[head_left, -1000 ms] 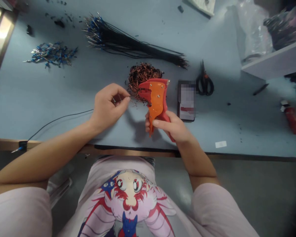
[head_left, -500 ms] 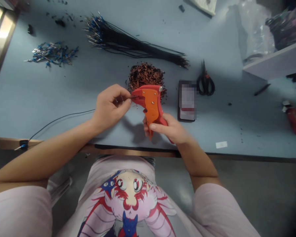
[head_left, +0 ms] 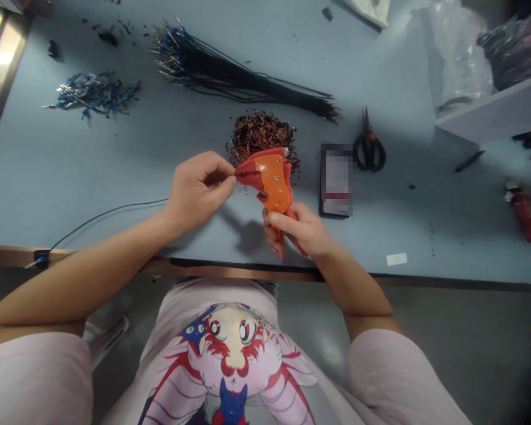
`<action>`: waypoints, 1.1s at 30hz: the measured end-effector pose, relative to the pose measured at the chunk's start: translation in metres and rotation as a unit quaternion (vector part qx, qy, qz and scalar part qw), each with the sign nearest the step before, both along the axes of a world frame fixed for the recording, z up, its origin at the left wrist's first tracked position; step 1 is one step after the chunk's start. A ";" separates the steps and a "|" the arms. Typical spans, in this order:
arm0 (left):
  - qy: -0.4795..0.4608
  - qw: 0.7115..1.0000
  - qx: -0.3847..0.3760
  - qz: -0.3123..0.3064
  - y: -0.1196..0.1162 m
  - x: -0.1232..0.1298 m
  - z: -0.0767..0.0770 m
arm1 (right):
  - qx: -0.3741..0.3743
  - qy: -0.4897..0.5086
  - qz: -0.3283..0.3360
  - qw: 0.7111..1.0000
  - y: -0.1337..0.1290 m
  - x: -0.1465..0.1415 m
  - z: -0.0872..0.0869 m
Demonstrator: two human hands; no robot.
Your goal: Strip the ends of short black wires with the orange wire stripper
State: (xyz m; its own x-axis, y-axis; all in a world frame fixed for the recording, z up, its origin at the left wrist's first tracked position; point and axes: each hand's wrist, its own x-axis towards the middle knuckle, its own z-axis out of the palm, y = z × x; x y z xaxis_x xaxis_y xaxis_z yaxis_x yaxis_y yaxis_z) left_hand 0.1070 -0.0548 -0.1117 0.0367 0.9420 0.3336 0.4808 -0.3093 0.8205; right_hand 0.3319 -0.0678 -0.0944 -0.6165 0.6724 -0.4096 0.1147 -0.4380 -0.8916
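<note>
Loose blue crimp terminals (head_left: 91,94) lie at the left of the bench (head_left: 92,177), and a thin black wire (head_left: 110,215) runs from the left hand (head_left: 199,192) back over the bench's near edge. That hand's grip is pinched shut on the wire, its tip at the jaws of an orange wire stripper (head_left: 269,180). The right hand (head_left: 298,227) is closed around the stripper's handles, holding it just above a heap of copper wire scraps (head_left: 263,133). Farther off lies a black wire bundle (head_left: 230,82). Rightward sit a pixelated phone (head_left: 336,180), scissors (head_left: 369,150), and a shelf (head_left: 482,112) with a dark bag (head_left: 508,50), its contents too dim to tell.
</note>
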 end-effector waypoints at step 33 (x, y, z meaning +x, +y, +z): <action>0.137 0.954 0.226 -0.139 -0.017 0.019 -0.010 | 0.397 -0.144 -0.109 0.900 -0.006 -0.005 0.002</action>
State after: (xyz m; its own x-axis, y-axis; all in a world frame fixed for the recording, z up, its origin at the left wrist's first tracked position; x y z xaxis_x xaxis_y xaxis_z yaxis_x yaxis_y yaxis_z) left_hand 0.1261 -0.0715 -0.1220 0.4082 0.6457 0.6453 0.5068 -0.7482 0.4281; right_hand 0.3271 -0.0740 -0.0919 -0.3794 0.9158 0.1316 0.3791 0.2837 -0.8808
